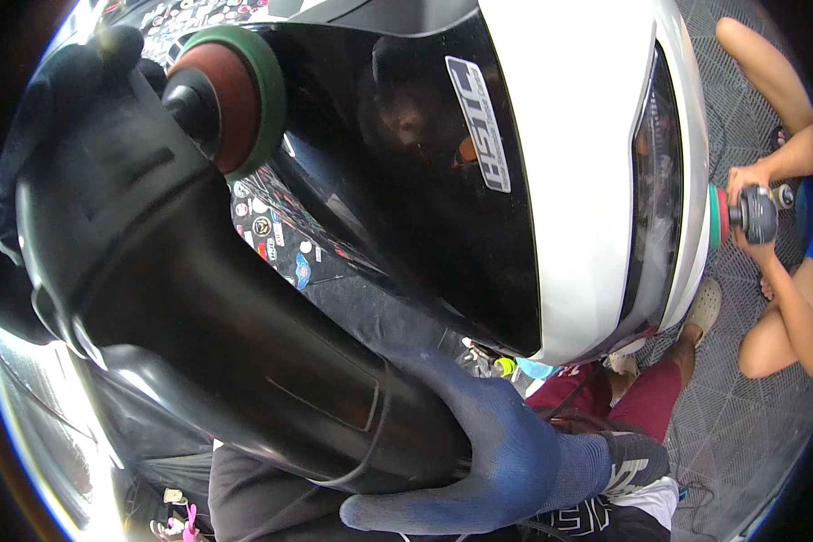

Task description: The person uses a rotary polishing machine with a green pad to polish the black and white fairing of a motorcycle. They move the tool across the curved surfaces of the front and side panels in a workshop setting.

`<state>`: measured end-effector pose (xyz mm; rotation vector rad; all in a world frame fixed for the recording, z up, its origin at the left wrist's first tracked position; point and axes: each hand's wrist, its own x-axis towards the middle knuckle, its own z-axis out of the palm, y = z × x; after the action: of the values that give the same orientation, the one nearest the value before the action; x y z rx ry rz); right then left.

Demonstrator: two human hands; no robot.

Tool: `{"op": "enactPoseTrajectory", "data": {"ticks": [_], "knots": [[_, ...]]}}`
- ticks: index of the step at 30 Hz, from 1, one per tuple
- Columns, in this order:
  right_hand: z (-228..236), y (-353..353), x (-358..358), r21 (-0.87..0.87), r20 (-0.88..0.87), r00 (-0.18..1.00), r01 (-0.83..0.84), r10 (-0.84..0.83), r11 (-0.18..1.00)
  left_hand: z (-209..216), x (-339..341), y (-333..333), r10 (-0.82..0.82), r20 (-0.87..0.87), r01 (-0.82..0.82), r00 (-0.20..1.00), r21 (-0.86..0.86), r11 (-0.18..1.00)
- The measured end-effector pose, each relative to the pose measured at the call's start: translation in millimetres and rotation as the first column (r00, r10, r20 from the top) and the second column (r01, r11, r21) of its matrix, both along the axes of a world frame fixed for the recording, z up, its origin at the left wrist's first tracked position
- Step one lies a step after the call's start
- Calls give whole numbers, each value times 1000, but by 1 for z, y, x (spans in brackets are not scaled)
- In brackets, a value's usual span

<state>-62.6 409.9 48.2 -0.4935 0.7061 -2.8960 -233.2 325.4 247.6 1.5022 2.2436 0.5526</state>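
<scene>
A large black polisher stretches from the upper left to the lower middle, close to the camera. My right hand, in a blue knit glove, wraps round its rear body, thumb on the near side. At the upper left my left hand, in a dark glove, grips the head end; shadow hides part of its fingers. The round green foam pad on a reddish-brown backing faces the glossy black panel of a white car. Pad and panel look touching, though the contact edge is partly hidden.
On the right, a co-worker's hands hold another polisher, its green pad at the car's edge. Someone's maroon-trousered leg stands near the grey tiled floor. A dark tail light and a sticker are on the car.
</scene>
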Motion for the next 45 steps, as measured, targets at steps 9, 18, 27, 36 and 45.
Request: {"op": "enactPoseTrajectory", "data": {"ticks": [9,18,27,36,45], "knots": [[-34,-15,47,-105,31,986,-157,161,982,-27,40,-18,66,-67,-51,996,200,978],[-78,-31,94,226,-23,998,-55,62,973,-99,94,-56,241,-163,-70,957,674,735],[-127,-16,153,433,208,961,-259,184,864,-158,136,-112,-89,-64,108,994,680,725],[-137,25,155,399,265,929,-349,258,848,-177,159,-100,55,-90,25,994,707,707],[-93,43,84,98,139,904,-420,405,902,-91,109,-39,174,-74,-122,982,454,882]]}}
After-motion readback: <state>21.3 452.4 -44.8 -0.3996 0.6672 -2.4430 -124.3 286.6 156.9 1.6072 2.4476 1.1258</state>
